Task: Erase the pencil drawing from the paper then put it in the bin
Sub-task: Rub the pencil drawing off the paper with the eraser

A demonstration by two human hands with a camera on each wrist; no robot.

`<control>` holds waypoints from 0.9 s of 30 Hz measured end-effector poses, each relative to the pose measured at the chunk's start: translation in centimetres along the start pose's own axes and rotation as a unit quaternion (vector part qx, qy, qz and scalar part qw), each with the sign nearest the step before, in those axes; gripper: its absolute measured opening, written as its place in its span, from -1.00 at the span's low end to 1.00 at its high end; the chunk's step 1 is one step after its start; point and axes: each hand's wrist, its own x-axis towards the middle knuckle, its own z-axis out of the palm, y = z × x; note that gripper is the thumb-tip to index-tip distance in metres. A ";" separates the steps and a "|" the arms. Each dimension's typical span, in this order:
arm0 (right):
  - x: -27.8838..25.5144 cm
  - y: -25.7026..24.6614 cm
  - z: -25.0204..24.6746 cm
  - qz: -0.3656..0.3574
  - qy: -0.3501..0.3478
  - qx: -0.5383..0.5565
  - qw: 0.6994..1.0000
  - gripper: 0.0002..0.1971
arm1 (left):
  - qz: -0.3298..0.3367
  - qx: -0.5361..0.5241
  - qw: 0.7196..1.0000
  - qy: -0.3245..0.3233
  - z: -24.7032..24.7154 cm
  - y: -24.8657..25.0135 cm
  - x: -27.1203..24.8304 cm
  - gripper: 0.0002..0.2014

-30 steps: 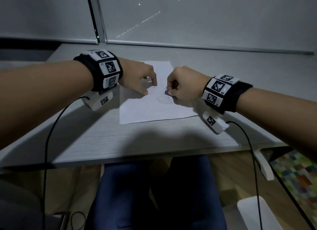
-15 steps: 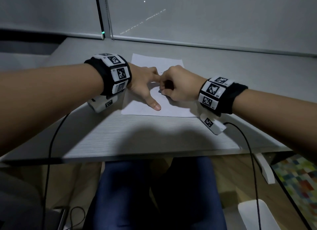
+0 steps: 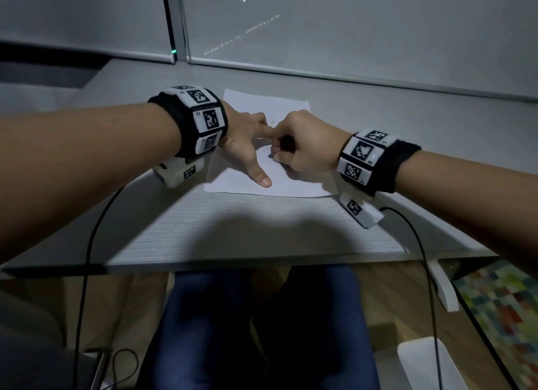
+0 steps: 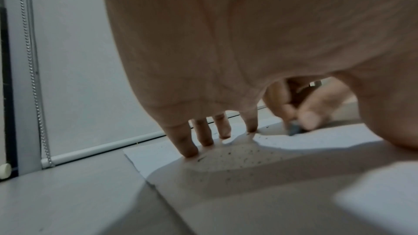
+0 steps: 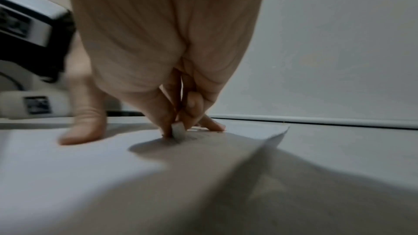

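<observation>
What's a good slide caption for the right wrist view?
Right hand pinches a small eraser against the paper, left thumb pressing the sheet flat.

White paper (image 3: 241, 180), grey table (image 3: 233, 229), multicoloured checked rug (image 3: 506, 308)

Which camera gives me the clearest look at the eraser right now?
The right wrist view: the eraser sits centre frame, pinched by the right hand and pressed on the paper. The left wrist view shows it small and blurred; the head view barely shows it under the fingers.

Office or study room: grey desk (image 3: 262, 232) against window, roller blinds (image 3: 349, 34) behind desk, bin (image 3: 422, 363) beneath desk.
</observation>
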 end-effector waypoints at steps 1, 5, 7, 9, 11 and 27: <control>-0.5 -0.2 -0.2 -0.014 -0.016 0.011 1.000 -0.90 | 0.000 0.002 1.000 -0.003 -0.1 0.0 0.0 0.14; -0.6 -0.2 -1.1 -0.024 -0.045 0.043 0.998 -0.92 | -0.006 0.015 1.000 -0.012 -0.4 0.5 0.2 0.11; 0.1 0.1 -1.2 -0.001 -0.021 0.032 0.999 -0.89 | -0.011 0.018 1.000 -0.013 -0.6 0.6 0.3 0.18; 0.6 0.2 -0.8 0.022 0.008 0.022 0.999 -0.86 | -0.016 0.014 1.000 -0.014 -0.7 0.6 0.4 0.20; 0.2 0.0 -0.4 0.022 0.019 0.011 1.000 -0.86 | -0.015 0.009 1.000 -0.016 -0.7 0.5 0.5 0.19; 0.1 0.9 -1.1 0.039 0.001 -0.007 0.999 -0.87 | -0.011 0.025 0.999 -0.030 -0.8 0.9 0.4 0.49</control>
